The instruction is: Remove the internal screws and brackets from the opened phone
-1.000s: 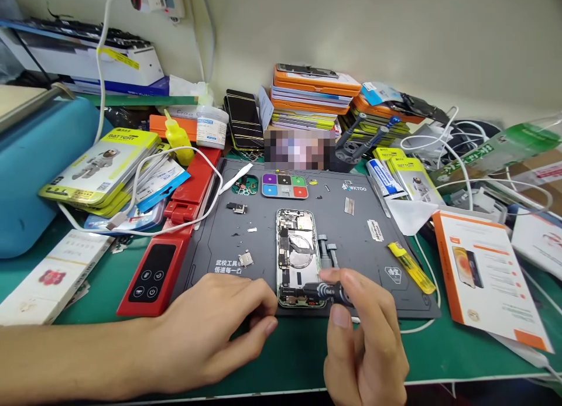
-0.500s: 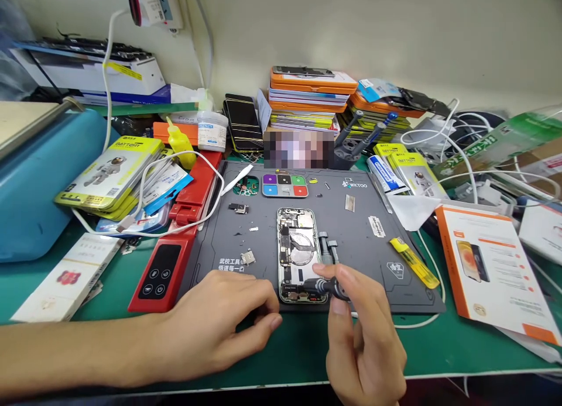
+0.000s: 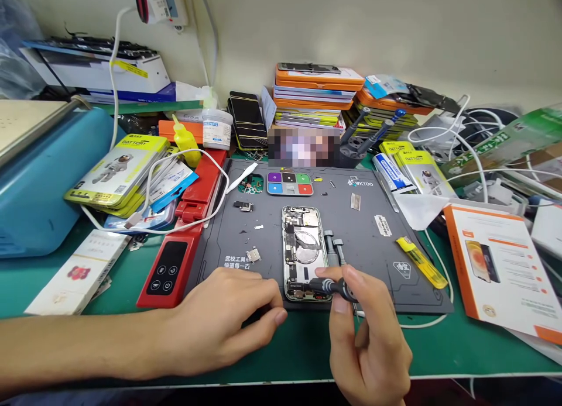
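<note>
An opened phone lies on the dark grey mat, its circuit boards and round coil exposed. My right hand grips a dark screwdriver between thumb and fingers. The screwdriver lies almost level over the phone's lower end; its tip is too small to make out. Two more grey screwdrivers rest against the phone's right side. My left hand rests at the mat's front edge, left of the phone, with loosely bent fingers and the thumb apart. No object shows in it, though its fingertips are partly hidden.
Small metal parts and a colored magnetic tray lie on the mat. A razor blade and a yellow cutter are at right. A red device stands left; boxed batteries and a white cable surround the mat.
The whole view has shifted slightly, so things appear a little farther right. My right hand still holds the screwdriver over the phone's lower end, and my left hand keeps its pose.
</note>
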Demonstrator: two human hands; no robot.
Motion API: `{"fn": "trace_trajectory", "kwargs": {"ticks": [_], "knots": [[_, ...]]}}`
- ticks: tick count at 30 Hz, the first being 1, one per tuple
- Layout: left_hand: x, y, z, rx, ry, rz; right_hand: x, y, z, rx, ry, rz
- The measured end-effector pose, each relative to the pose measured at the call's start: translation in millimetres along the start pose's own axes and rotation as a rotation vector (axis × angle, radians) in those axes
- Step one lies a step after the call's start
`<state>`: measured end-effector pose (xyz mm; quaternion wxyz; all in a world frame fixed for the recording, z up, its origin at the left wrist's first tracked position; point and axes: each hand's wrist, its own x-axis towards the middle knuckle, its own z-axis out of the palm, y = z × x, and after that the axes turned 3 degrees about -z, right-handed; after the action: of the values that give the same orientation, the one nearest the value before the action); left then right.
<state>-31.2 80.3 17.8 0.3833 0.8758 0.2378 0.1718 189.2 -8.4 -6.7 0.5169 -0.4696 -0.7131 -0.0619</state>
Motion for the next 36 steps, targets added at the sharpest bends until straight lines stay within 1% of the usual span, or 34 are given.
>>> {"fn": "trace_trajectory", "kwargs": {"ticks": [9,18,23,28,32,36], "knots": [[0,0,1.9,0.003,0.018,0.016,6,0,-1,-0.009,-0.045,-0.043],[-1,0,2.4,-0.023,0.047,-0.005,13,0,-1,-0.099,-0.021,-0.043],[-1,-1,3.0,-0.054,0.041,-0.021,8,2,0,-0.063,-0.022,-0.067],[-1,-1,3.8,-0.070,0.040,-0.020,2,4,1,-0.043,-0.017,-0.052],[-2,-1,3.5,-0.102,0.030,-0.033,3,4,1,-0.047,-0.009,-0.043],[-2,-2,3.5,-0.155,0.013,-0.074,4,4,0,-0.018,-0.037,-0.025]]}}
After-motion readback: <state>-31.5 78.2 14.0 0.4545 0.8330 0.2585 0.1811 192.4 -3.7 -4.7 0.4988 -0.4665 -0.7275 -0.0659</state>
